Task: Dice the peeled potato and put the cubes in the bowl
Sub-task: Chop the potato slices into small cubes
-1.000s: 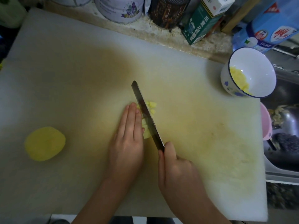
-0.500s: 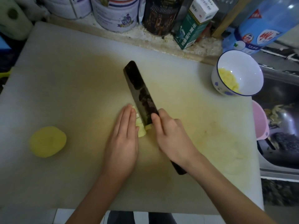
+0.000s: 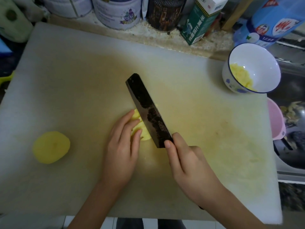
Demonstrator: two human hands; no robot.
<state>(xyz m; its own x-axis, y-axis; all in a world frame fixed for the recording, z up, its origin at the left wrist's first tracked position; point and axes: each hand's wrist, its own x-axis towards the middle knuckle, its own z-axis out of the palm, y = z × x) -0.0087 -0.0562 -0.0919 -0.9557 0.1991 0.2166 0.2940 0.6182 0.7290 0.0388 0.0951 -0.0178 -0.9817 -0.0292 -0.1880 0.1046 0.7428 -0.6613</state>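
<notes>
White board [image 3: 82,83], stained yellow across the middle, filling most of the view. Behind its far edge, a row of tins [image 3: 118,15], a green carton [image 3: 200,22] leaning, a blue bottle [image 3: 272,22] at far right. Right hand [image 3: 189,164] near centre of board, fingers curled round the handle of the knife [image 3: 148,109], handle itself hidden under the palm, forefinger tip at the heel of the blade. Left hand [image 3: 122,146] just beside it, flat, fingers straight and together, fingertips pressing on the pieces [image 3: 145,135]. Blade dark, broad face tilted up toward camera, tip pointing away and to the left, lower edge against the right side of the pieces. Bowl [image 3: 264,63], white with blue rim and blue flowers, at far right corner of board, well apart from both hands. Pink basin [image 3: 275,121] off the right edge, partly hidden by board. Half potato [image 3: 51,147], peeled, yellow, lying alone near left side of board, well apart from left hand. Pieces yellow, bunched between left fingertips and blade, count not readable. Cubes [image 3: 239,76] heaped against the left inner wall of bowl
</notes>
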